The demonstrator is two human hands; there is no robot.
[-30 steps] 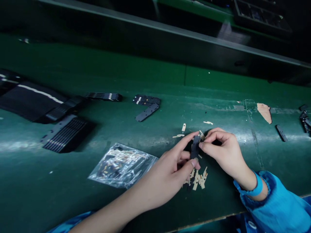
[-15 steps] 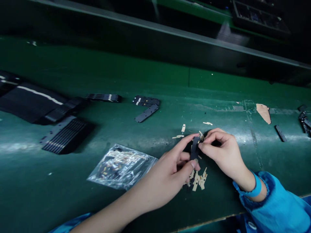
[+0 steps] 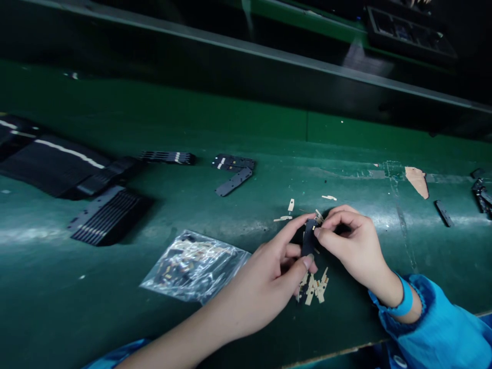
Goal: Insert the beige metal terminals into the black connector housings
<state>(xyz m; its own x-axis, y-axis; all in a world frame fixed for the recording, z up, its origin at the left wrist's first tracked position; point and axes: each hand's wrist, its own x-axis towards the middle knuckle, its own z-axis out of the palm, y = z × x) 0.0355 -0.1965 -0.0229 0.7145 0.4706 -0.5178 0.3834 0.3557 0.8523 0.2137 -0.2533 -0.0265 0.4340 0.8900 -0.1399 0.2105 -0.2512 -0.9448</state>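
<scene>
My left hand (image 3: 274,277) grips a narrow black plastic piece (image 3: 308,238) between thumb and fingers, its long side pointing away from me. At the piece's far end, my right hand (image 3: 348,236) has thumb and forefinger pinched together beside a small pale spot. A thin cream-coloured part shows just past the fingertips; whether the right fingers hold it I cannot tell. Below the left fingertips lies a small pile of cream strips (image 3: 317,288) with tiny gold-coloured marks. A few more strips (image 3: 291,205) are scattered beyond the hands.
Left of my forearm lies a clear plastic bag (image 3: 192,266) of small parts. Stacks of black plates (image 3: 109,215) stand farther left, with flat black pieces (image 3: 234,179) at the middle back. A tan scrap (image 3: 417,182) and another black piece (image 3: 444,213) lie right.
The camera view has shifted slightly. Both hands stay on the black piece in nearly the same pose, with the right fingertips still at its far end.
</scene>
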